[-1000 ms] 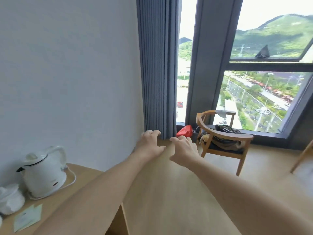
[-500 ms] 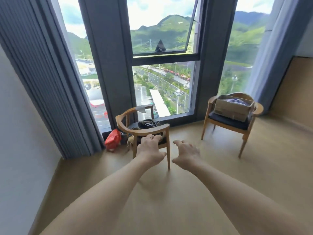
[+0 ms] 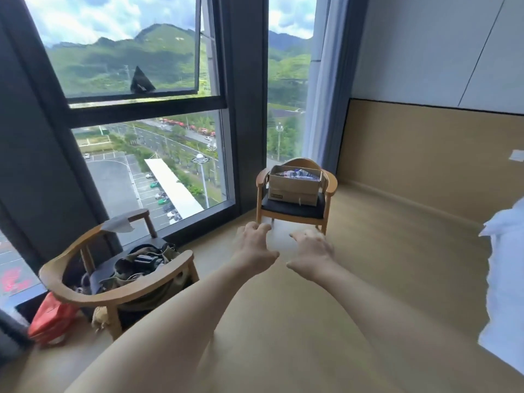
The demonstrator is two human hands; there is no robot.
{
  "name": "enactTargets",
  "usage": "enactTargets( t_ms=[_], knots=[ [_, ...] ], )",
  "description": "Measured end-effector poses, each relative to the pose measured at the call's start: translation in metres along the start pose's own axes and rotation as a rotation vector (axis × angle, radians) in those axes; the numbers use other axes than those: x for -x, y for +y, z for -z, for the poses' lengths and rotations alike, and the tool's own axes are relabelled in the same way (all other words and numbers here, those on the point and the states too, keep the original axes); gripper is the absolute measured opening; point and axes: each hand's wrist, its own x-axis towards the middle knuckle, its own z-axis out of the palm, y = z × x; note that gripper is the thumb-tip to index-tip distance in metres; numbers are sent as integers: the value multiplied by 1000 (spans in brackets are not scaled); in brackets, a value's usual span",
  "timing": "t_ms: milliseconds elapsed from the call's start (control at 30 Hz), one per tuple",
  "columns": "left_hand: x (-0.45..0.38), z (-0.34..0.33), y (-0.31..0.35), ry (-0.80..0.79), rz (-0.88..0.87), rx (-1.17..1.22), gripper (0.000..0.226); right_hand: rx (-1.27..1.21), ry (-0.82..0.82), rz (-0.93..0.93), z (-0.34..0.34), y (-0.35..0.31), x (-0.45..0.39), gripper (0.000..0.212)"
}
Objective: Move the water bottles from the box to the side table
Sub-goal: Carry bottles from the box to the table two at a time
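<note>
Reaching forward with both arms, you are at the approach step: neither grip has anything in it. Your left hand (image 3: 255,245) and right hand (image 3: 310,251) hang side by side in the air above the floor (image 3: 397,265), fingers loosely curled and spread, empty. The box (image 3: 293,184) sits on the dark cushion of the far chair (image 3: 295,194) by the window (image 3: 141,109), well apart from your hands and straight ahead of them. Its top is open, and blue-and-white wrapping shows inside; that is likely the water bottles (image 3: 295,173), though they are too small to count or to tell apart. The desk you are to fill is not in view at all.

Next you need to close the gap to that chair, then bring a hand down through the open top and wrap it round a bottle. Judge from up close whether they are packed loose or shrink-wrapped together. Mind the near chair (image 3: 113,279) on your left, loaded with a dark bag (image 3: 141,265), as you pass; a red bag (image 3: 51,319) lies on the floor beside it.
</note>
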Motion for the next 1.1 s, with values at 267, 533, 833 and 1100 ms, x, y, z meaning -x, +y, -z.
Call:
enactTargets(
  t_ms=[267, 533, 833, 1100],
  knots=[
    [-116, -37, 5, -81, -96, 13, 72, -5, -47, -129, -1, 30, -100, 69],
    [-258, -67, 5, -62, -109, -44, 67, -16, -45, -117, -25, 63, -246, 68],
    [-462, -72, 37, 27, -77, -48, 73, -44, -20, -90, -6, 116, -437, 66],
    [-580, -111, 47, -33, -60, -50, 70, -51, -50, -107, -16, 148, -554, 54]
  ],
)
